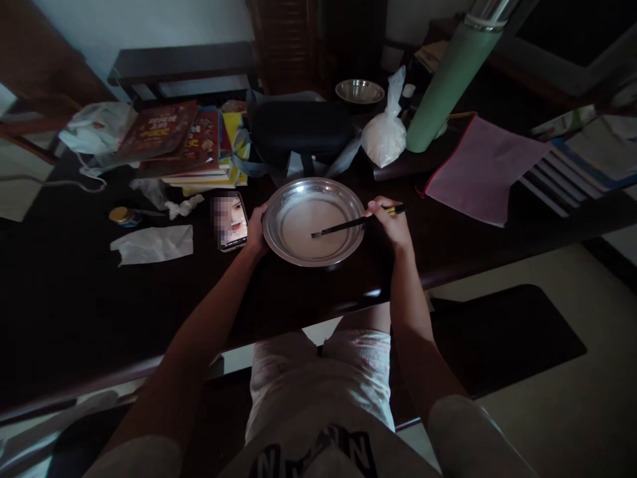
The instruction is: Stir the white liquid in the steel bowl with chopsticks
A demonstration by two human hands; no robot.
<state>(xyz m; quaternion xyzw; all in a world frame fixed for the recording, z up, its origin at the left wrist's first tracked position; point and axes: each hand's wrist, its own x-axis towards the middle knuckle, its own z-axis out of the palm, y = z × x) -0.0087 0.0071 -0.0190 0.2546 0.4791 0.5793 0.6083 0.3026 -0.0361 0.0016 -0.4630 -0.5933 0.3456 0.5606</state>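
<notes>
Dim, shadowy light; glare on the table; outer view stretched, perhaps soft.

Grips the bowl at its left edge with the left hand and holds chopsticks in the right hand, tips over pale contents, near a phone on the tabletop.

Looked dim overall, with weak, cool light on a pale wall at the back. Held a long, dark table across the middle, with a small bright glint by its near edge. Had a dark, flat-topped bench before the wall, left of a slatted brown wooden panel. Showed brown woodwork at the upper left. Opened at the right onto a pale floor, beside a dark seat with a rounded corner.
</notes>
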